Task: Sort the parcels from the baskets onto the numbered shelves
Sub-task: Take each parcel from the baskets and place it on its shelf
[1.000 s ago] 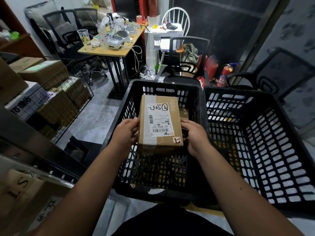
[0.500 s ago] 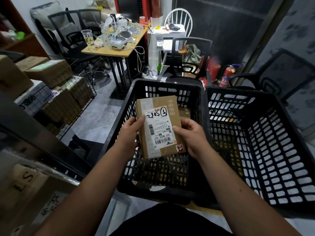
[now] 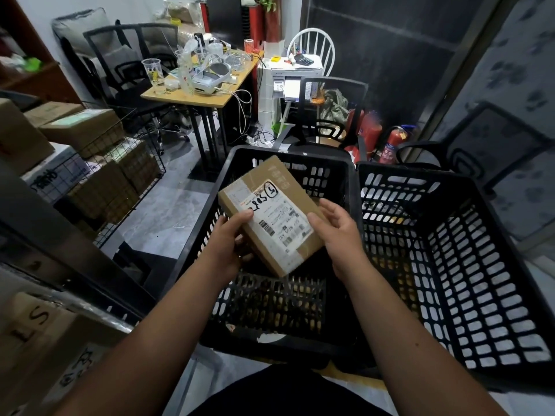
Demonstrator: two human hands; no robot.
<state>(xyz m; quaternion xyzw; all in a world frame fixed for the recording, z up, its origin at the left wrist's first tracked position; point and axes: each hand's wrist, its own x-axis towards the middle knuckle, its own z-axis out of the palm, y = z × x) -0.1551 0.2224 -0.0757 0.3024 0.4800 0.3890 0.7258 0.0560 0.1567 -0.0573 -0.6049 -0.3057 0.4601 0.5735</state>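
The left hand [image 3: 229, 244] grips the near-left long edge of a flat cardboard parcel [image 3: 271, 216], thumb curled over onto the top face and fingers hidden beneath, which reads as a carrying hold that takes the weight from below. The right hand [image 3: 338, 232] meets the parcel's right side with its thumb pressing the top near the label and its fingers loosely bent behind the edge; whether those fingers truly clasp the box or only steady it cannot be told. Held this way, the parcel sits tilted, label up and turned diagonally, probably so that the printed label [image 3: 277, 223] and the handwritten code with a circled number at its far end can be read, since that mark likely names the shelf it belongs on. The parcel hangs in the air above the left black basket [image 3: 207, 235], clear of its floor, where brown shapes show dimly through the mesh. Just to the right, touching or nearly so, stands a second black basket [image 3: 480, 280], its contents unclear. At the left edge, a metal shelf [image 3: 60, 256] carries boxes marked in pen, and a wire rack [image 3: 114, 187] farther off holds more cartons, the likely destination.
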